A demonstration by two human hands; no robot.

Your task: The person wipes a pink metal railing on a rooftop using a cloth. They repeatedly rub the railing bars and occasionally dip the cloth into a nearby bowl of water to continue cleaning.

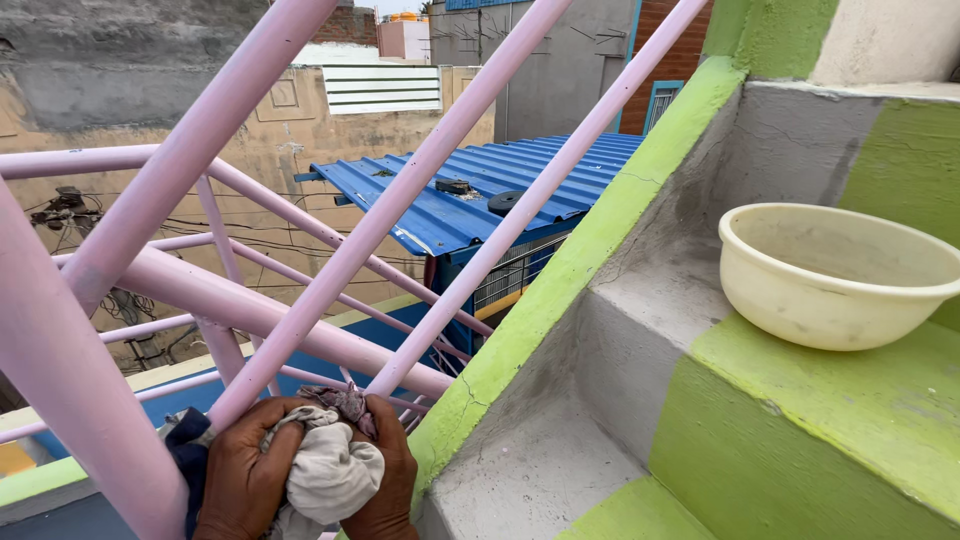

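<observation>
Both hands are at the bottom of the head view, closed together around a crumpled pale grey cloth [330,475]. My left hand [243,475] grips its left side and my right hand [388,480] grips its right side. A bit of patterned purple fabric [345,400] sticks up between them. The bundle is pressed against the foot of a pink metal railing bar [300,310] that slants up to the right. A dark blue sleeve edge [185,450] shows beside the left hand.
Pink railing bars [150,200] cross the left half. Grey concrete steps with green edges [800,400] rise on the right, and a cream plastic basin [835,275] stands on one. Beyond the railing lie a blue corrugated roof [450,200] and building walls.
</observation>
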